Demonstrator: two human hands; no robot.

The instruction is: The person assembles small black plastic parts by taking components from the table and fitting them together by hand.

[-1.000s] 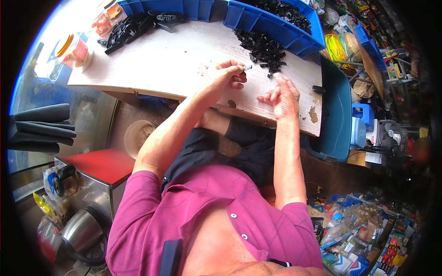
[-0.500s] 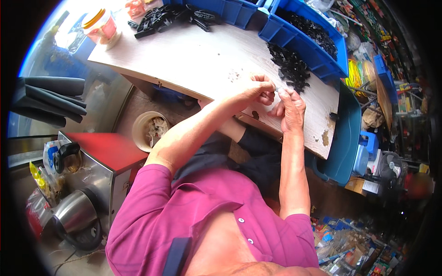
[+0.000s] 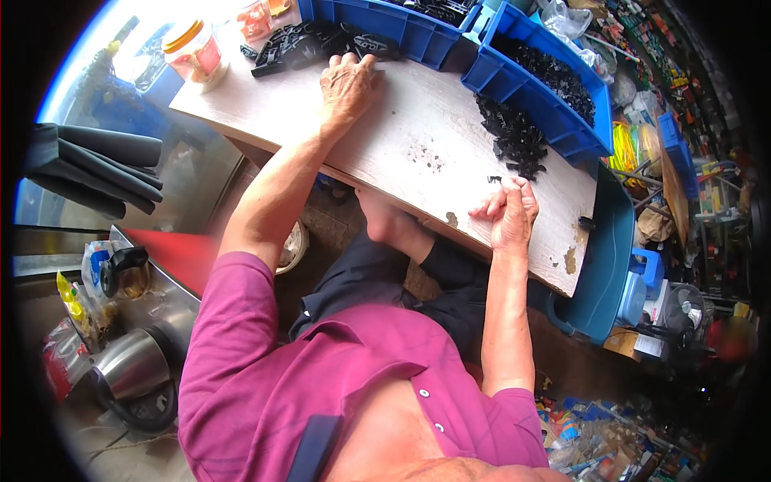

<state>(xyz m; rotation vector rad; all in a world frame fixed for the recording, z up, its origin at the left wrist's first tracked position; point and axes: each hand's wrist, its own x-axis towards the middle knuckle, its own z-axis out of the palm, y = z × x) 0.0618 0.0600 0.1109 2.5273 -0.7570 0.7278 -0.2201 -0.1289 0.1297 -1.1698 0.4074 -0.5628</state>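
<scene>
My left hand (image 3: 348, 87) is stretched out to the far left of the table, back upward, fingers apart. Its fingertips reach the near edge of a heap of long black plastic parts (image 3: 301, 46); no part shows in its grip. Over the right part of the table, my right hand (image 3: 511, 213) is closed, thumb and forefinger pinched together. A tiny black piece (image 3: 494, 178) shows right beside those fingertips; whether it is held or lies on the table I cannot tell. Just beyond is a spill of small black plastic pieces (image 3: 512, 138).
Two blue bins, one at the back (image 3: 385, 30) and one at the right (image 3: 482, 74), hold black parts. A lidded jar (image 3: 194, 56) stands at the far left. A teal tub (image 3: 606, 257) is beside the table's right end. The pale tabletop (image 3: 401, 108) has worn spots.
My left hand has left my right hand and moved far and left to the long black parts. My right hand stays nearly in place, pinched. The view has shifted slightly.
</scene>
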